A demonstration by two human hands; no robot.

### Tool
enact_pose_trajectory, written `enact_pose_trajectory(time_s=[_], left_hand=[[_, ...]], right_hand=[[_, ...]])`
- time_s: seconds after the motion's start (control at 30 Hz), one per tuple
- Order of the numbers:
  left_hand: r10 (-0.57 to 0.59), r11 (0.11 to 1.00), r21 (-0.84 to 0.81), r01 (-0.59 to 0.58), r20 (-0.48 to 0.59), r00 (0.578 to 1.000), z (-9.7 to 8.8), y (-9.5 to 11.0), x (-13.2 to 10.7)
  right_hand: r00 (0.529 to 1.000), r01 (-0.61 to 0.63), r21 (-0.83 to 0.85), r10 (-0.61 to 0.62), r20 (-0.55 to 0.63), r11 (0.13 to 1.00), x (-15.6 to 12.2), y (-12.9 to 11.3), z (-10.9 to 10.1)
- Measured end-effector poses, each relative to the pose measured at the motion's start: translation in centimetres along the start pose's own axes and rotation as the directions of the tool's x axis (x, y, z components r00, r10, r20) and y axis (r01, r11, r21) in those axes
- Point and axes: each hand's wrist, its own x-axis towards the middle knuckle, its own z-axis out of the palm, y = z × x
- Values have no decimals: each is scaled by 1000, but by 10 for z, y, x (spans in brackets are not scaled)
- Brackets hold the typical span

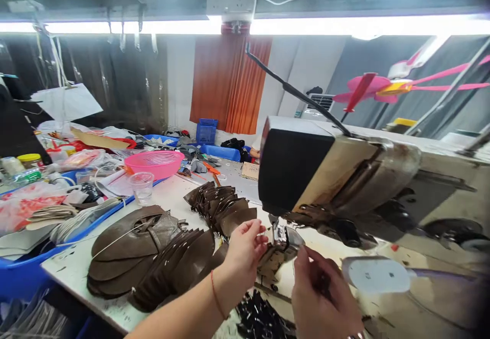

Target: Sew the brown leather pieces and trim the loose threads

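Note:
My left hand (245, 252), with a thin red cord on its wrist, is beside the metal foot (280, 233) of a sewing machine (329, 165). Its fingers are loosely curled, slightly apart, and nothing shows in them. On the foot's other side, my right hand (325, 295) has thumb and fingers pinched together; what they hold, if anything, is hidden. Fanned brown leather-like pieces (179, 262) lie left of my left hand, and a second row of brown pieces (222, 206) lies behind it. Larger brown pieces (122, 247) are stacked farther left, a pale cord across them.
Small black pieces (258, 313) lie heaped below my hands. A clear plastic cup (142, 188) and a pink basin (155, 163) stand at the back left. A cluttered blue tray (86, 234) borders the table. A pink fan (367, 90) is above the machine.

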Motion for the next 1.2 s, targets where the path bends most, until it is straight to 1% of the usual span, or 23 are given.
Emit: enact_pose_trajectory(time_s=[0.07,0.1,0.17,0.3,0.37,0.47,0.53,0.63,0.7,0.8,0.87,0.97,1.1,1.2], left_hand=[[-73,997,35,72,52,996,7,2,4],[-78,996,60,73,89,993,11,2,4],[-42,993,116,25,146,988,19,2,2],[61,975,196,-102,203,977,28,0,1],[79,976,182,-122,228,970,29,0,3],[92,980,149,-133,258,962,28,-1,5],[103,980,138,-146,279,955,28,-1,5],[108,980,129,-153,303,947,29,-1,4],[97,982,126,-141,304,948,29,-1,4],[84,985,121,-126,307,948,29,-2,5],[92,984,118,-136,316,944,29,-3,6],[102,984,105,-144,335,937,28,-5,7],[122,984,76,-160,368,922,30,-6,8],[122,981,99,-169,364,923,31,-7,9]], right_hand=[[997,68,-154,-72,-24,986,7,1,4],[994,89,-199,-99,-38,976,9,2,5],[986,129,-224,-149,-72,966,12,4,8],[975,185,-241,-208,-74,953,12,9,10],[967,225,-262,-249,-62,938,12,9,10],[941,311,-291,-336,-41,905,12,7,9],[933,330,-326,-358,-30,886,13,5,8],[934,331,-344,-356,-11,879,15,3,8],[925,338,-363,-377,-39,868,17,3,9],[881,392,-385,-461,-104,835,19,5,11],[860,439,-358,-501,-100,824,20,9,13],[863,459,-303,-500,-70,835,21,12,14],[855,480,-327,-517,-32,814,24,9,15],[843,508,-324,-538,-7,799,28,4,15]])
